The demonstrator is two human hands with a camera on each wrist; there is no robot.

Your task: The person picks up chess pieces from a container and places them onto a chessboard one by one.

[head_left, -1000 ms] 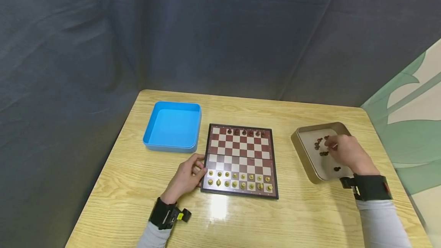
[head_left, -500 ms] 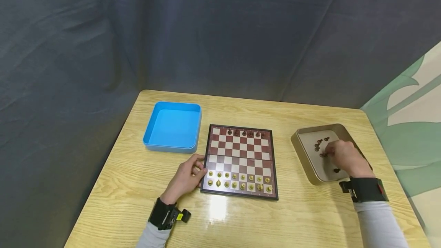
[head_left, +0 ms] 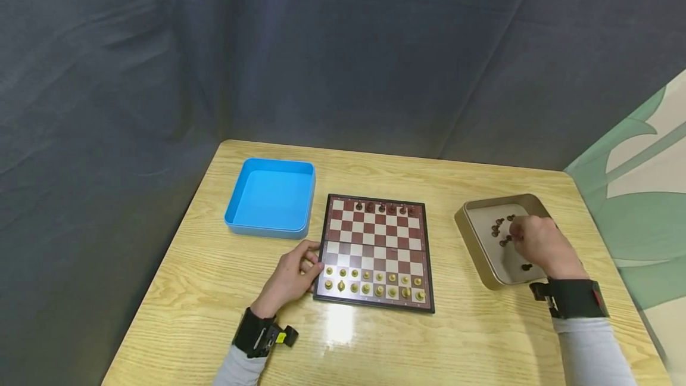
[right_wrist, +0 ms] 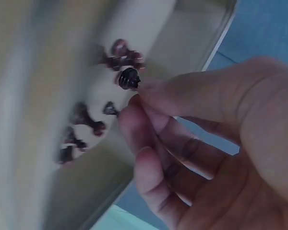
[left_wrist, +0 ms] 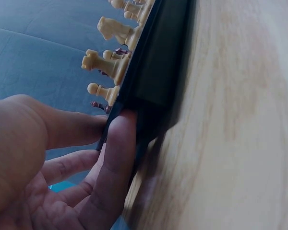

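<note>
Plenty of bench (head_left: 396,347) lies on the near side, a broad stretch of grain reaching up to the board (head_left: 370,243). The left hand (head_left: 291,271) is curled on the board's left edge by the near corner, thumb at the rim, a finger against the side. A strip of wood parts the board from the tin (head_left: 474,252) on the right; a narrower gap separates board and blue tray (head_left: 273,195). The tin's raised walls surround the right hand (head_left: 543,247), which has thumb and fingertips pinched on a dark piece (right_wrist: 128,79). Past tin and tray, a band of wood runs to the far edge and the curtain (head_left: 348,58).

The pinched piece, over the tin's pale floor, is glossy and nearly black, its ridged round base poking out of the grip. Other dark pieces (right_wrist: 89,120) lie scattered there. The black-rimmed, red-and-white board carries sixteen yellow pieces (head_left: 366,288) in two near rows, six dark red ones (head_left: 382,208) along the far row.
</note>
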